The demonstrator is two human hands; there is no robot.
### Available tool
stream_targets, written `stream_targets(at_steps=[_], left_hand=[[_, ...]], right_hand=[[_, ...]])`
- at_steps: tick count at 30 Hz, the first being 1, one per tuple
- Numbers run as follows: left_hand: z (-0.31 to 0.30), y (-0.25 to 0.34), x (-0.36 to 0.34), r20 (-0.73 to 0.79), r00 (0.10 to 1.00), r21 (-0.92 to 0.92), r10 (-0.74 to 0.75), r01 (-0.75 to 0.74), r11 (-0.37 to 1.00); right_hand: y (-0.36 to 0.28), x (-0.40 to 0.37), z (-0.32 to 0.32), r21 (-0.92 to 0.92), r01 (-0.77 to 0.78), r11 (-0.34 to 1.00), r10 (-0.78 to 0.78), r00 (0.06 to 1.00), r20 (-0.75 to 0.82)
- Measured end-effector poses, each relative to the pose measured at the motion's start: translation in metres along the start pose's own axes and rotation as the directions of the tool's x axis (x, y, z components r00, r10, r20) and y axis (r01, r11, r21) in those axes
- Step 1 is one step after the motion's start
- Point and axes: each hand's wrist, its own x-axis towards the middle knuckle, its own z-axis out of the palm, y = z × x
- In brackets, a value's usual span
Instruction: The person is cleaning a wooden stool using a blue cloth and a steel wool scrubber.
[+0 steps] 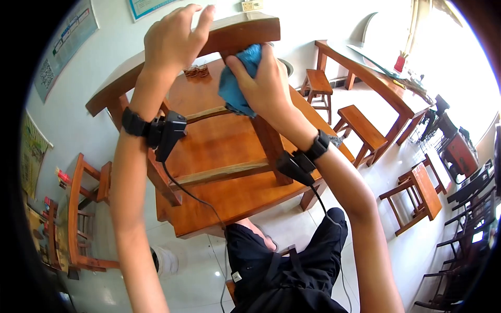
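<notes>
Blue cloth (235, 94) fills my clasping right hand (266, 81), seemingly to cup the stool leg (270, 148); my left hand (175, 39) (empty) is loosely spread.

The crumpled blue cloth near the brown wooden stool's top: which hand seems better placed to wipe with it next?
Probably the right hand: it holds the crumpled blue cloth at a leg of the brown wooden stool, below the seat. The left hand has no cloth.

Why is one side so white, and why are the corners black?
Head view: glare washes out the window; head view: the black corners look like wide-lens edges; head view: the blue cloth is fairly clear, while the floor shows bright glints.
</notes>
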Motion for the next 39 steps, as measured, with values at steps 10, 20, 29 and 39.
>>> stream_targets(at_steps=[10,20,29,39], left_hand=[[0.019,0.017,-0.012,0.146,0.926,0.201,-0.348,0.317,0.927],[0.023,0.012,-0.015,0.106,0.940,0.200,-0.325,0.300,0.933],[0.032,0.012,-0.015,-0.048,0.954,0.180,-0.296,0.299,0.937],[0.044,0.007,-0.010,-0.090,0.970,0.141,-0.224,0.235,0.962]], right_hand=[[0.038,-0.074,-0.004,-0.066,0.011,0.998,-0.018,0.995,-0.095],[0.083,-0.182,-0.032,-0.292,0.056,0.955,-0.044,0.998,0.045],[0.098,-0.255,-0.072,-0.439,-0.213,0.873,0.381,0.859,0.341],[0.111,-0.239,-0.073,-0.312,-0.303,0.900,0.411,0.829,0.379]])
